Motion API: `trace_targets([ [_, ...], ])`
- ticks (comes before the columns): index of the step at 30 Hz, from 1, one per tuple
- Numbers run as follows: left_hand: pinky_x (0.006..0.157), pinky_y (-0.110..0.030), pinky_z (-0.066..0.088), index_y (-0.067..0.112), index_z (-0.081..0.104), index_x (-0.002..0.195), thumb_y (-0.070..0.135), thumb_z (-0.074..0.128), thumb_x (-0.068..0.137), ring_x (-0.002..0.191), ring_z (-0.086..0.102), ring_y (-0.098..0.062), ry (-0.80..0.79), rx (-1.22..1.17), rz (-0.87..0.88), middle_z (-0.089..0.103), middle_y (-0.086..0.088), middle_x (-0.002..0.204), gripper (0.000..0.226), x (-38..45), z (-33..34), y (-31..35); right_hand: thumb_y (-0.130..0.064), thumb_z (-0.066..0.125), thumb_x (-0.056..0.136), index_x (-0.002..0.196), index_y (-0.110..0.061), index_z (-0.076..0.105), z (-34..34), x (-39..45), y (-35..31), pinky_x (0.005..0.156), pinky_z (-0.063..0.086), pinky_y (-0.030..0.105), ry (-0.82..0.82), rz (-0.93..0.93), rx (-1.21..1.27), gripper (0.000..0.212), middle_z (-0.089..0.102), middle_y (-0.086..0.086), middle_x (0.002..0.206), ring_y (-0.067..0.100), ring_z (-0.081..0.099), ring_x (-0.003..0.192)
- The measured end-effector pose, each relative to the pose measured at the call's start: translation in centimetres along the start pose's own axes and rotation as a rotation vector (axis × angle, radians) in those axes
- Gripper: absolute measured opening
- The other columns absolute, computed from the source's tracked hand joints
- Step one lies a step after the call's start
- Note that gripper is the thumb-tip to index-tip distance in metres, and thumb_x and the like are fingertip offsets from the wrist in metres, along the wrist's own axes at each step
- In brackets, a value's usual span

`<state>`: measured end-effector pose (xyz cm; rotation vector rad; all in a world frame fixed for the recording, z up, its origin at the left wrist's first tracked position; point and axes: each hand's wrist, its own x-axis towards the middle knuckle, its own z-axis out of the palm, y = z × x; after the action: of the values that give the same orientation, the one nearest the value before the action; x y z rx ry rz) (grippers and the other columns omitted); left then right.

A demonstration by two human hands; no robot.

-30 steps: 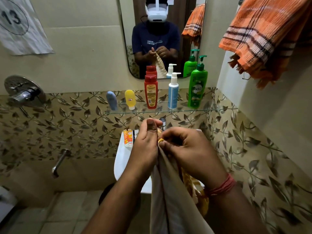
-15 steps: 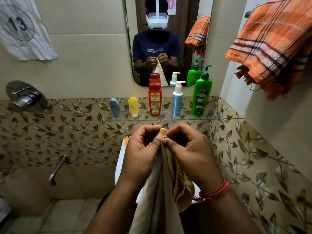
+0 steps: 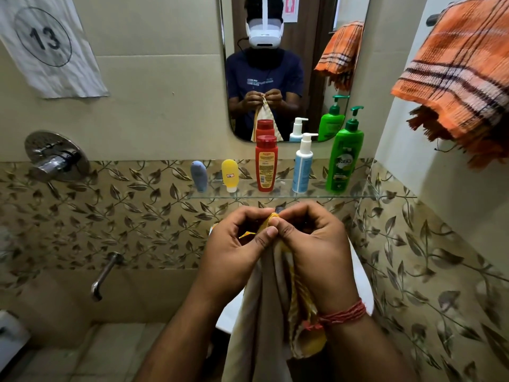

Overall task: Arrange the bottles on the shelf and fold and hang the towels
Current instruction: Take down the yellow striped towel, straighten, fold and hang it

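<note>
A beige and yellow towel point(image 3: 264, 312) hangs down in front of me. My left hand point(image 3: 234, 249) and my right hand point(image 3: 314, 244) pinch its top corners together just below the glass shelf point(image 3: 385, 196). On the shelf stand a grey-blue tube point(image 3: 199, 176), a yellow tube point(image 3: 230, 175), a red bottle point(image 3: 266, 164), a white and blue pump bottle point(image 3: 303, 166) and a green pump bottle point(image 3: 344, 158), all upright in a row. An orange checked towel point(image 3: 457, 78) hangs on the right wall.
A mirror point(image 3: 308, 51) above the shelf reflects me and the towel. A white basin point(image 3: 363, 282) lies under my hands. A chrome mixer point(image 3: 55, 158) and spout point(image 3: 104, 274) are on the left wall, with a paper sign marked 13 point(image 3: 49, 42) above.
My hands have risen with the towel, closer to the shelf, and the view has tilted up. The pinched corners now sit together between both thumbs. The bottles have not moved.
</note>
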<state>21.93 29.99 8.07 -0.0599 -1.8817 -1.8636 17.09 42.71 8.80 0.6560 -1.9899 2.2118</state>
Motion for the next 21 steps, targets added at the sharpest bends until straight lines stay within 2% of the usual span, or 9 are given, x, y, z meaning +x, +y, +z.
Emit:
trace_targets([
  [3,0.08,-0.021,0.056,0.01,0.072,0.099,0.002,0.071,0.087,0.093,0.072,-0.012,0.038,0.086,0.036,0.076,-0.004,0.097,0.014,0.5,-0.5,-0.1,-0.005,0.072,0.086,0.088,-0.013,0.07,0.6,-0.2,0.3,0.075,0.057,0.026,-0.015,0.021,0.04,0.009,0.073,0.0,0.084,0.012,0.07,0.084],
  [6,0.08,-0.023,0.057,0.018,0.071,0.095,0.0,0.067,0.091,0.091,0.072,-0.013,0.13,0.079,0.038,0.075,-0.002,0.093,0.019,0.9,-0.8,-0.5,-0.004,0.069,0.088,0.099,-0.019,0.068,0.9,-0.3,0.7,0.082,0.058,0.031,-0.131,0.019,-0.017,0.019,0.072,-0.002,0.093,0.013,0.069,0.092],
  [8,0.08,-0.023,0.056,0.019,0.07,0.096,0.001,0.064,0.093,0.092,0.071,-0.012,0.156,0.077,0.033,0.075,0.001,0.093,0.02,1.0,-0.8,-0.8,-0.006,0.069,0.088,0.099,-0.022,0.067,1.1,-0.4,1.0,0.082,0.058,0.031,-0.159,0.007,-0.098,0.019,0.071,-0.005,0.093,0.011,0.068,0.09],
  [11,0.079,-0.019,0.055,0.013,0.068,0.101,0.002,0.062,0.095,0.092,0.07,-0.009,0.109,0.074,0.011,0.073,-0.002,0.096,0.014,0.9,-0.3,-1.0,-0.009,0.068,0.09,0.094,-0.022,0.069,0.9,-0.4,1.5,0.078,0.058,0.029,-0.074,-0.01,-0.13,0.014,0.071,-0.006,0.088,0.01,0.068,0.088],
  [14,0.082,-0.021,0.055,0.012,0.067,0.105,0.006,0.066,0.093,0.096,0.069,-0.011,0.056,0.113,0.003,0.072,-0.003,0.1,0.014,0.7,0.1,-1.5,-0.009,0.07,0.089,0.09,-0.022,0.07,0.7,-0.3,2.1,0.078,0.061,0.037,-0.013,0.016,-0.105,0.013,0.073,-0.003,0.085,0.013,0.071,0.085],
  [16,0.081,-0.021,0.055,0.014,0.068,0.1,0.004,0.067,0.092,0.092,0.069,-0.011,0.063,0.143,0.018,0.071,-0.002,0.095,0.013,1.0,0.2,-1.8,-0.008,0.07,0.088,0.089,-0.021,0.07,0.6,-0.2,2.4,0.078,0.061,0.041,-0.006,0.029,-0.102,0.012,0.073,-0.001,0.084,0.015,0.071,0.084],
  [18,0.078,-0.023,0.054,0.017,0.067,0.094,0.004,0.067,0.092,0.088,0.068,-0.011,0.096,0.145,0.024,0.071,-0.002,0.09,0.013,1.3,0.3,-2.0,-0.01,0.068,0.09,0.092,-0.019,0.068,0.5,-0.1,2.5,0.079,0.06,0.042,-0.056,0.026,-0.093,0.009,0.071,0.0,0.086,0.016,0.07,0.085],
  [21,0.077,-0.025,0.054,0.021,0.067,0.092,0.007,0.064,0.093,0.088,0.068,-0.014,0.184,0.069,-0.001,0.071,0.0,0.089,0.014,2.0,0.2,-2.5,-0.016,0.065,0.094,0.104,-0.02,0.062,0.1,0.3,3.0,0.082,0.057,0.042,-0.213,-0.009,-0.155,0.012,0.068,-0.004,0.093,0.014,0.067,0.09],
])
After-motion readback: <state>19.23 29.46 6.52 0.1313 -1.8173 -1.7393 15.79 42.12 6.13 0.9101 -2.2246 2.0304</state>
